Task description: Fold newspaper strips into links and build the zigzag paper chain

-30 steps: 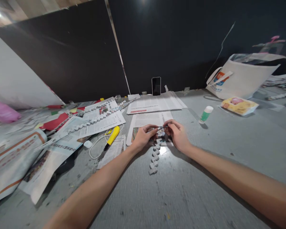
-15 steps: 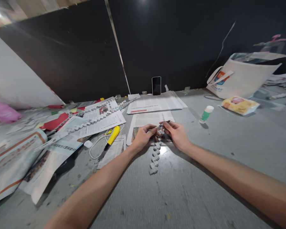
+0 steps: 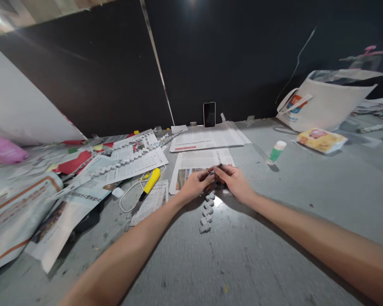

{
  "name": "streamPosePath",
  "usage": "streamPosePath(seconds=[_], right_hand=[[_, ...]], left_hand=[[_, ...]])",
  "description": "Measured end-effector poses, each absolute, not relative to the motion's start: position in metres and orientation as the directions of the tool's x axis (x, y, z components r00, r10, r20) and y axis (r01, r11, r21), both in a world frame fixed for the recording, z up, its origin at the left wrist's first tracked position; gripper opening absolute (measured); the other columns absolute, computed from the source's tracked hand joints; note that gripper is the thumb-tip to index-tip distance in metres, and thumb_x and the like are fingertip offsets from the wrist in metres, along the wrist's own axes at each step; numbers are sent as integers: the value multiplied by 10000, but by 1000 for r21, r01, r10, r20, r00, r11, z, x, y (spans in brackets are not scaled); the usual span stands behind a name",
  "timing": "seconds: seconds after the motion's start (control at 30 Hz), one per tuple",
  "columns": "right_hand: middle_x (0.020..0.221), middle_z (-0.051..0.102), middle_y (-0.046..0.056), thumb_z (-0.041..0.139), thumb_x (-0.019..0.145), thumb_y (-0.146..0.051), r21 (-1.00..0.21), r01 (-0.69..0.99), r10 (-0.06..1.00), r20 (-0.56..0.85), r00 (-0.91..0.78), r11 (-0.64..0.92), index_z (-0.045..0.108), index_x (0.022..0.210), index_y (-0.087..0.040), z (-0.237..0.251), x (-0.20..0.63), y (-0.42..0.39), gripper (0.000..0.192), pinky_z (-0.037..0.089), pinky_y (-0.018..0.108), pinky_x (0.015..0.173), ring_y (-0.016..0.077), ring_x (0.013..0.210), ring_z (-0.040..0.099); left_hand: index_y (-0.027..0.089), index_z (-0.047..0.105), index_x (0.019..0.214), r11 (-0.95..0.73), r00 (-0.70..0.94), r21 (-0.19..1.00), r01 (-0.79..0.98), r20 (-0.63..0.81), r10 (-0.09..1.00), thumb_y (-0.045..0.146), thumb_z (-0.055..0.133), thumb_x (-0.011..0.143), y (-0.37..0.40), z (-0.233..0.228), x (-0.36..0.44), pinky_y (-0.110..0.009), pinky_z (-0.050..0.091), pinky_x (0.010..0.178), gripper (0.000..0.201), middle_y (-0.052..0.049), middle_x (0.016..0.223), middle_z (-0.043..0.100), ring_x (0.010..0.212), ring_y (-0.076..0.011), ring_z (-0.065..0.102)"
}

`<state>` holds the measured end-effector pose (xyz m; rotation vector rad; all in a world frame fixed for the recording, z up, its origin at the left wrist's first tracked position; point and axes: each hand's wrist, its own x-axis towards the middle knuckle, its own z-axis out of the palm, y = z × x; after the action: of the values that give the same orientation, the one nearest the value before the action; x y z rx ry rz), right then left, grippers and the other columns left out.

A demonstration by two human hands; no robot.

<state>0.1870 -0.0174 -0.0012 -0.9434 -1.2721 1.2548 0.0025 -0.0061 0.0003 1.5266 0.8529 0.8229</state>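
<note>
Mid-table: left hand (image 3: 194,185) and right hand (image 3: 234,182) together, pinching folded paper chain (image 3: 207,212); its top end hidden under fingers.

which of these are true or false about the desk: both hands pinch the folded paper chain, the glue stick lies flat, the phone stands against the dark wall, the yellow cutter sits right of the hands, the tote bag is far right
1. The left hand and right hand meet at the far end of the zigzag chain of folded newspaper strips. True.
2. The green glue stick with a white cap lies flat. False: it stands upright, slightly tilted, on the grey table.
3. The dark smartphone stands upright against the dark wall. True.
4. The yellow-handled utility knife lies right of the hands. False: it lies to their left, by a white cable.
5. The white tote bag sits at the far right. True.
</note>
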Motion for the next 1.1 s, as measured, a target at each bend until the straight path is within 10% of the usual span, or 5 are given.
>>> streamPosePath(seconds=[1.1], right_hand=[[575,370,-67,691,924,-691,-933,-314,983,145,113,174,739,978,-223,-17,190,-6,474,244,251,433,109,498,303]], left_hand=[[209,469,719,-45,517,998,42,17,856,744,577,930,-6,-5,5,-266,251,514,585,45,574,391,504,-97,320]])
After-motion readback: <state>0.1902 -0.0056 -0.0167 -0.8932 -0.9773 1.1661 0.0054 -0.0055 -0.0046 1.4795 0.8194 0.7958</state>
